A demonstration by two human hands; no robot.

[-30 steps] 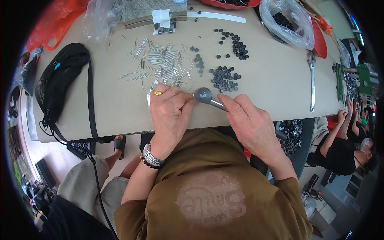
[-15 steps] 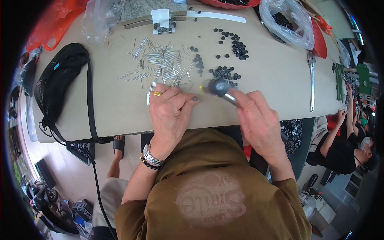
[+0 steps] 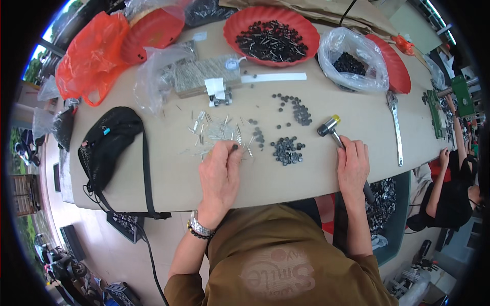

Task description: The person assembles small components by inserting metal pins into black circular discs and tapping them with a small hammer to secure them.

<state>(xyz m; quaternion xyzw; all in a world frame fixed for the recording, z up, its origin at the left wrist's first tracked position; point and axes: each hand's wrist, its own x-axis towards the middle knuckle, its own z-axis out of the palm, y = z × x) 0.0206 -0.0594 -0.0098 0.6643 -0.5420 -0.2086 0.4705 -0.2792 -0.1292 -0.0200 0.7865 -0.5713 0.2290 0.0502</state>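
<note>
My left hand point(image 3: 220, 171) is closed, its thumb and forefinger pinching a small black wheel point(image 3: 235, 147) at the near edge of a heap of thin metal pins point(image 3: 222, 131). Whether a pin sits in that wheel is hidden by the fingers. My right hand point(image 3: 353, 168) grips the handle of a small mallet point(image 3: 329, 125), which has one black face and one yellow face. The mallet head is apart from the left hand, above the tabletop. Loose black wheels point(image 3: 288, 151) lie between the two hands, with more wheels point(image 3: 302, 115) scattered farther back.
A red dish point(image 3: 315, 45) of black wheels and pins stands at the back, beside a clear bag point(image 3: 377, 66) of black parts. A wrench point(image 3: 395, 127) lies right; a black bag point(image 3: 113, 148) lies left. Behind the pins is a stone-like block point(image 3: 196, 76). A co-worker point(image 3: 449, 188) sits far right.
The mallet has swung away from my left hand to the right and is no longer blurred. My left hand has turned, still pinching the wheel. The view takes in more of the table's back.
</note>
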